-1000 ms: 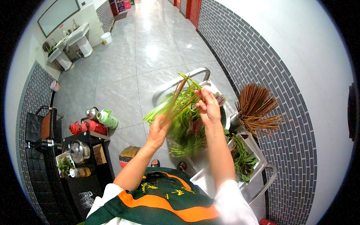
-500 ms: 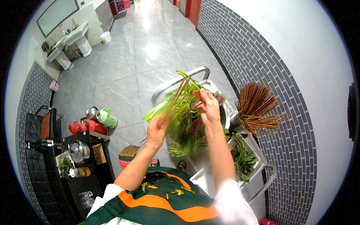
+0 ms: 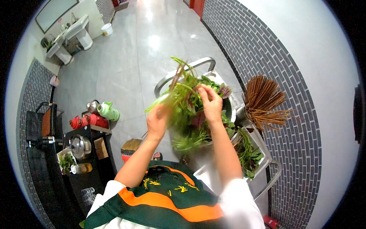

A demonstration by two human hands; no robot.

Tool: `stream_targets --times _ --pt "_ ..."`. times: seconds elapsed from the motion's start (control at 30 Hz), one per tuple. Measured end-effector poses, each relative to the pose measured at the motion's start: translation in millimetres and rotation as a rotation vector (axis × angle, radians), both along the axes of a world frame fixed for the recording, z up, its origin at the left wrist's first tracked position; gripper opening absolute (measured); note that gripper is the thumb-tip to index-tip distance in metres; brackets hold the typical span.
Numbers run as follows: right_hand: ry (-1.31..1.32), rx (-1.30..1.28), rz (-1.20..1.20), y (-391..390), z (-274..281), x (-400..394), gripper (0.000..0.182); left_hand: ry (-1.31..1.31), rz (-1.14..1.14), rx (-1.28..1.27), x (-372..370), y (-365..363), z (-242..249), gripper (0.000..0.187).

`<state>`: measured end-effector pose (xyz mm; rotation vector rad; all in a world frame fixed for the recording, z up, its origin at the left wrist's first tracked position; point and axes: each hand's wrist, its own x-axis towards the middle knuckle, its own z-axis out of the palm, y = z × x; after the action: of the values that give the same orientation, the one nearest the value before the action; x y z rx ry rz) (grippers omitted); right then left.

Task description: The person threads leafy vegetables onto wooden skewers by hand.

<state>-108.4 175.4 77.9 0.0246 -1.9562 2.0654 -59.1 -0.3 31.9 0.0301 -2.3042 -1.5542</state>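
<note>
My left hand [image 3: 157, 121] grips a bunch of long green and reddish vegetable stalks [image 3: 176, 84] that stick up and away from me. My right hand [image 3: 211, 104] pinches at the leafy part of the same bunch, fingers closed on a stem. Below both hands lies a heap of green and purple leafy greens [image 3: 190, 126] in a metal basin on a steel cart [image 3: 263, 152]. More greens [image 3: 248, 154] lie on the cart's tray at the right.
A bundle of brown sticks [image 3: 263, 105] stands in a pot by the brick wall at the right. At the left, a black side table [image 3: 82, 150] carries red and green flasks [image 3: 95, 118] and a kettle. Open tiled floor [image 3: 126, 68] stretches ahead; sinks [image 3: 72, 34] stand far left.
The camera tilted so everything sits a bit higher in view. Both hands lifted the stalk bunch slightly, and my right hand moved in closer on the leaves.
</note>
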Motion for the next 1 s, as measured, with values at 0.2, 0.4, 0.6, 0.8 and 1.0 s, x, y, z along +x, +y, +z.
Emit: stream_targets --times 0.2,0.4,0.6,0.8,1.0 --pt "0.357 0.607 0.541 16.6 -59.7 64.1 0.014 -0.05 0.005 0.213 -2.3 -16.1 15.2 0.009" --pt "0.446 1.268 0.673 22.2 -136.0 103.7 0.016 0.019 -0.018 0.211 -4.5 -16.0 8.8 0.008" --pt "-0.228 0.257 0.1 40.0 -92.4 41.8 0.008 0.024 -0.055 0.129 -0.8 -13.0 15.4 0.008" --pt "-0.066 -0.437 -0.062 64.3 -37.5 -27.2 0.018 0.032 -0.155 0.222 -2.0 -9.7 14.8 0.008" --pt "-0.018 -0.462 0.167 43.3 8.8 -36.2 0.019 0.024 -0.212 0.212 -5.0 -5.4 17.3 0.007"
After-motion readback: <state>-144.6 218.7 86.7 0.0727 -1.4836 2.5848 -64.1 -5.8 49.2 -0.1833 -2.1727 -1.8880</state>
